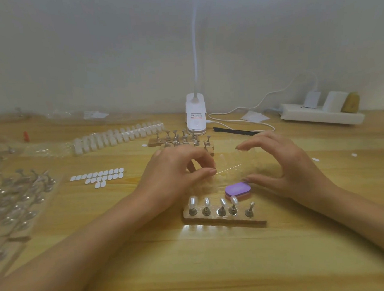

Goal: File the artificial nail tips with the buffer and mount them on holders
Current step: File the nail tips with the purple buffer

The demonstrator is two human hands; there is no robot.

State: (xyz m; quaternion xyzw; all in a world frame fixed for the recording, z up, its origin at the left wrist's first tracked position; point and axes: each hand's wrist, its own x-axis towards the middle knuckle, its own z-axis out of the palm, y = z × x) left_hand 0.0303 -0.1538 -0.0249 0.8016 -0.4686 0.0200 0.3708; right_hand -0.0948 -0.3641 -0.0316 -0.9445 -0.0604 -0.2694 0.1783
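Note:
My left hand (177, 171) pinches the left edge of a clear plastic pack of nail tips (231, 163) between thumb and curled fingers. My right hand (279, 166) arches over the pack's right end, fingertips on its far edge and thumb at its near edge. The purple buffer block (237, 190) lies on the table just under that thumb. In front of it stands a wooden holder base (223, 221) with several metal holders. Clear nail tips (193, 202) sit on all but the rightmost holder (250, 209), which is bare.
A second wooden base with metal holders (181, 139) stands behind my hands, before a white lamp base (195, 115). A long strip of white tips (117, 137), white adhesive pads (97, 177) and bags of holders (19, 196) lie at the left. A power strip (320, 114) sits back right.

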